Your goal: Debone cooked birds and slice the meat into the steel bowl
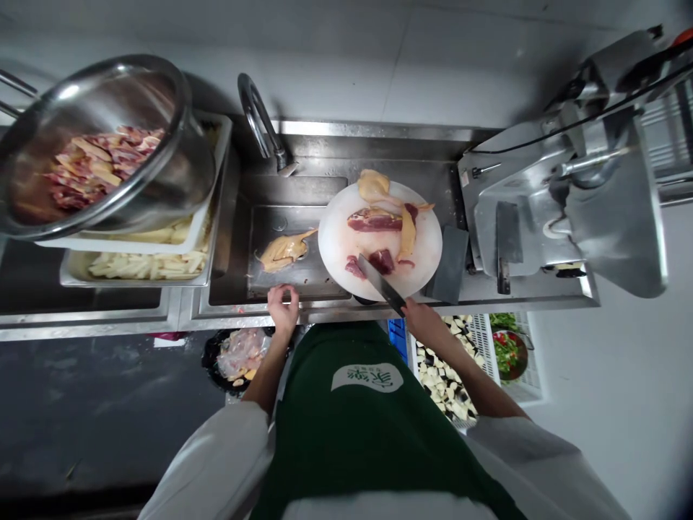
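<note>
My right hand [425, 323] grips the handle of a kitchen knife [382, 284], its blade tip between pieces of dark red meat [382, 261] on a round white cutting board [336, 249]. Farther back on the board lie a long strip of meat with skin [375, 219], a yellowish strip of skin [408, 235] and a pale poultry piece [375, 185]. Over the sink's front edge, my left hand [283, 309] has its fingers curled in; whether they hold anything is hidden. Beyond it, a yellow-skinned poultry piece [285, 250] rests in the sink [319, 195].
A steel bowl of cut meat [187, 155] sits on stacked trays of pale strips [149, 265] at left. A faucet [257, 115] rises behind the sink. At right are a slicing machine [585, 180] and a cleaver [507, 235]. Baskets of chopped eggplant [447, 375] stand below.
</note>
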The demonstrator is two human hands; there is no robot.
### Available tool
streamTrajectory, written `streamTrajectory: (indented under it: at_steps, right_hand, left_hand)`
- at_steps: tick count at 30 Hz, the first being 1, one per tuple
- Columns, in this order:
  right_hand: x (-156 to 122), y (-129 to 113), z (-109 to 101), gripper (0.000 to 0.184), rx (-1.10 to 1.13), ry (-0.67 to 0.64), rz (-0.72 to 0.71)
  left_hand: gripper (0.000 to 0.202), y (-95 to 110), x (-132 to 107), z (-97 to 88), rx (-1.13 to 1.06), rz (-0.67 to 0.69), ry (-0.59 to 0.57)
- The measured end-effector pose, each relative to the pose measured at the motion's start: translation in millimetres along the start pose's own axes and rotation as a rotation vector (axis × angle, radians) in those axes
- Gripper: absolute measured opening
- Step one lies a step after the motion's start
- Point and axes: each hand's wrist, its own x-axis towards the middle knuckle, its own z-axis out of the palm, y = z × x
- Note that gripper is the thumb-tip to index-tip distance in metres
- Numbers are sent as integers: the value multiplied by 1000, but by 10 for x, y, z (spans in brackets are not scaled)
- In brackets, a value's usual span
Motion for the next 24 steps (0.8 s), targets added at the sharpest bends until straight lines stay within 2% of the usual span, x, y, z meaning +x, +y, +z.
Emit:
streamTrajectory:
  at_steps: [2,4,6,8,10,13,15,18,20,22,24]
  right_hand:
    - [-69,-7,-82,30,-30,76,6]
    - [-49,-121,-80,35,-5,139,33]
    - [33,-264,10,35,53,108,34]
    - [91,-325,140,31,87,13,20]
    - [51,-243,254,29,85,-48,7]
    - [-171,71,351,28,96,-9,28]
    - [-309,285,382,29,146,58,86]
    - [-348,498,429,31,242,208,206]
    - [-295,579,473,32,299,296,259]
    - [-253,636,522,34,348,352,296]
    - [-266,675,564,34,383,383,325]
  left_hand:
    - [12,-17,-11,-19,5,-28,25]
    - [13,-3,-14,-9,-5,-28,48]
    - [12,32,-4,19,-16,-29,64]
    - [12,76,32,62,-24,-27,44]
    - [13,131,110,135,-36,-9,12]
    - [13,308,307,395,-87,46,-50]
    - [14,543,449,708,-131,110,-167]
    - [19,1045,576,1303,-130,236,-496]
    - [29,1367,587,1647,-39,277,-706]
    - [29,1580,570,1851,51,271,-861]
    - [21,1656,570,1893,20,225,-964]
